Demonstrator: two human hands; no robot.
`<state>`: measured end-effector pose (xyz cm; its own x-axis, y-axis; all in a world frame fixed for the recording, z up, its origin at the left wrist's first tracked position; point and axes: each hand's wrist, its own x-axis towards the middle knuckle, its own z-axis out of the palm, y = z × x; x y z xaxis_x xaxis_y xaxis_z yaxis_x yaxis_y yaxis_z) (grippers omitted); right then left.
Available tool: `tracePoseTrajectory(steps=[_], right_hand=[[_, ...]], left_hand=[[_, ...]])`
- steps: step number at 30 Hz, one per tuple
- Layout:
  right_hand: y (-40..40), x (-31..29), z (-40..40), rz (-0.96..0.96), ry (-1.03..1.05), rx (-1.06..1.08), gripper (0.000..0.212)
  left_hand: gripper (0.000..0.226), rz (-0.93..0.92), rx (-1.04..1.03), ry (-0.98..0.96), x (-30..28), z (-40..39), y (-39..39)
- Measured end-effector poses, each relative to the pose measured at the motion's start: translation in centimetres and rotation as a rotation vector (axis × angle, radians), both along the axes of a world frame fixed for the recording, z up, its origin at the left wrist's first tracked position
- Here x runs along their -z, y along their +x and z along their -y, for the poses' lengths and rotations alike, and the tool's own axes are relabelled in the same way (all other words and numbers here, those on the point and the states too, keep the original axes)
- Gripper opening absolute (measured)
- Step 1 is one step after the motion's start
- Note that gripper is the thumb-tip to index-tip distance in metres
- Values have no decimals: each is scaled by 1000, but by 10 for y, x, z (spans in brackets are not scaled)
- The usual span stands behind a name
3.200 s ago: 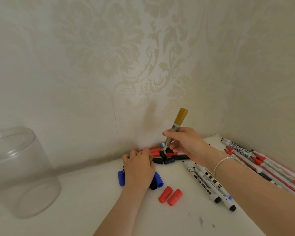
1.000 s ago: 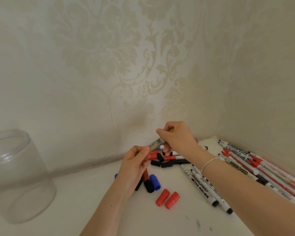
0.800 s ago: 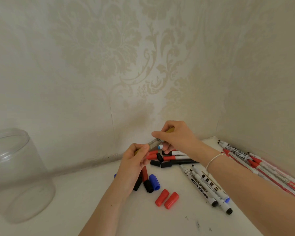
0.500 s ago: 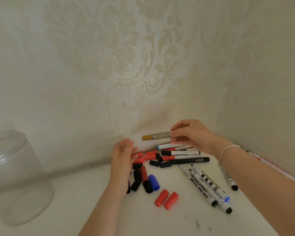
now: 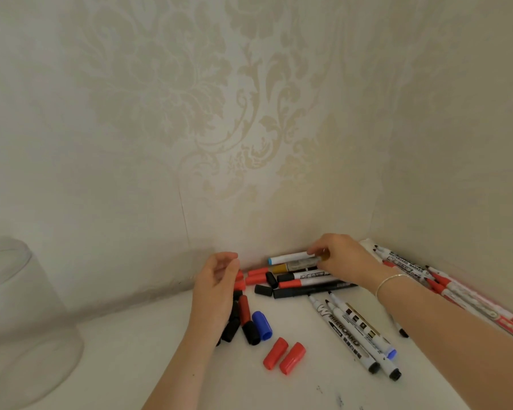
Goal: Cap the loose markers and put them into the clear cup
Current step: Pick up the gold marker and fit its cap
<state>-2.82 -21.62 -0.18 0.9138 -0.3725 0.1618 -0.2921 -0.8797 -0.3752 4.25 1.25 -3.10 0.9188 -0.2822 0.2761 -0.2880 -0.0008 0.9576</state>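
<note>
Two hands work over a white bench (image 5: pixel 137 359) set into a corner of patterned wallpaper (image 5: pixel 219 113). At the back edge of the bench, against the wall, lies a row of capped markers: a white one with a light blue cap (image 5: pixel 289 257) farthest back, then the gold-capped marker (image 5: pixel 293 266), then black-capped (image 5: pixel 304 275), red-capped (image 5: pixel 305 282) and all-black (image 5: pixel 311 292) ones. The right hand (image 5: pixel 342 260) reaches across to this row, its grip closed on the right end of the gold-capped marker, fingers curled over it; a thin bracelet (image 5: pixel 390 281) circles the wrist. The left hand (image 5: pixel 215 288) hovers above the loose caps near the back edge with fingers relaxed and lightly bent, its grip open and holding nothing. Beneath and beside it lie black caps (image 5: pixel 251 332), a red cap piece (image 5: pixel 244 309) and a blue cap (image 5: pixel 262 325); two red caps (image 5: pixel 285 354) lie side by side nearer the front. More red caps (image 5: pixel 256 276) and black caps (image 5: pixel 267 287) sit against the wall between the hands. Three uncapped whiteboard markers (image 5: pixel 353 338) lie angled toward the front right, and a further heap of markers (image 5: pixel 444 284), several red, runs along the right edge. The clear cup (image 5: pixel 21 321) stands at the far left edge of the bench, well apart from the markers.
</note>
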Motion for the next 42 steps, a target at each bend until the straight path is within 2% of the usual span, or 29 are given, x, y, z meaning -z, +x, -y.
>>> tracePoseTrajectory(steps=[6, 18, 21, 23, 27, 30, 33, 35, 37, 42], right_hand=[[5, 9, 0, -31, -70, -47, 34], [1, 14, 1, 4, -3, 5, 36], [2, 11, 0, 71, 18, -32, 33], [3, 3, -3, 152, 66, -66, 29], [7, -17, -21, 132, 225, -160, 21], [8, -27, -34, 126, 452, -188, 17], [8, -27, -35, 270, 823, -44, 14], [8, -23, -37, 264, 1115, 45, 21], [8, -20, -43, 207, 1182, 63, 25], [12, -20, -49, 175, 1172, 63, 21]], left_hand=[[13, 62, 4, 119, 3, 2, -2], [12, 86, 31, 265, 11, 5, 0], [14, 124, 37, 285, 13, 6, -1], [24, 208, 54, 353, 14, 7, -1], [44, 414, 103, 509, 19, 14, 0], [36, 450, 60, 480, 16, 14, 1], [29, 422, 42, 400, 12, 12, 0], [28, 418, 77, 375, 11, 13, -3], [27, 412, 103, 352, 11, 15, -5], [27, 364, 108, 312, 12, 15, -6]])
